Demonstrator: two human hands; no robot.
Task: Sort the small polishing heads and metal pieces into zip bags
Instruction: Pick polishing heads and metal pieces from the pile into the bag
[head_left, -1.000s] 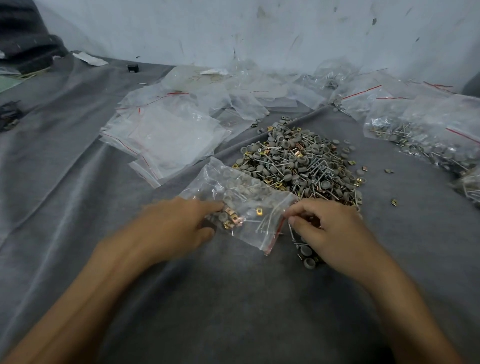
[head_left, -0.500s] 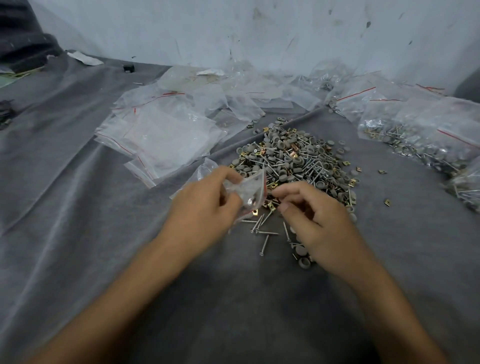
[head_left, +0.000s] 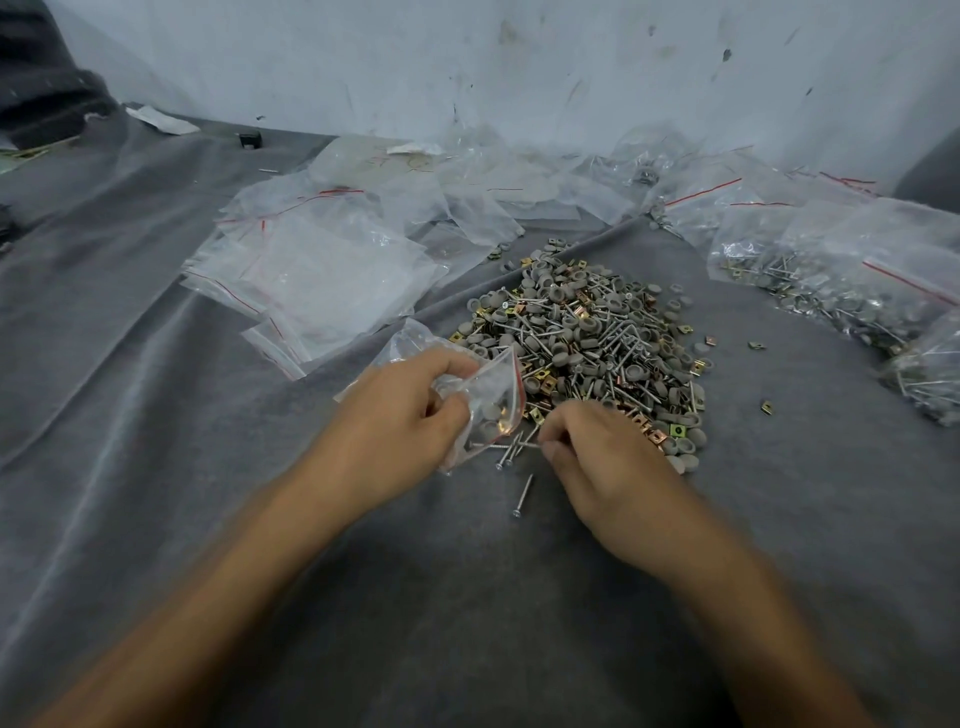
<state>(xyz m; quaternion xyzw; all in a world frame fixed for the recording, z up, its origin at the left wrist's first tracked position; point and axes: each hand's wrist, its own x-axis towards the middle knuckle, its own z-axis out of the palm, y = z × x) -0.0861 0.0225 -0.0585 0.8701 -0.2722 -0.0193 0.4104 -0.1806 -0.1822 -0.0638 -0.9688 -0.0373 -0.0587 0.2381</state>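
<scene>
1. Your left hand (head_left: 400, 415) curls round a clear plastic zip bag (head_left: 496, 397) with a red seal strip, mouth facing the right hand (head_left: 608, 462).
2. Your right hand, fingers curled, pinches at thin silver metal pins (head_left: 511, 451) lying between both hands.
3. Their long axes point roughly toward the bag mouth, just left of the right hand, which is the nearer.
4. The heap of grey round polishing heads (head_left: 587, 343) lies just beyond, on grey cloth (head_left: 156, 415).

View: head-worn, wide-angle.
Facing: aimed forward and down, cloth (head_left: 156, 426) to wall (head_left: 363, 62).
Nearness: pile (head_left: 587, 338) is seen close.
</scene>
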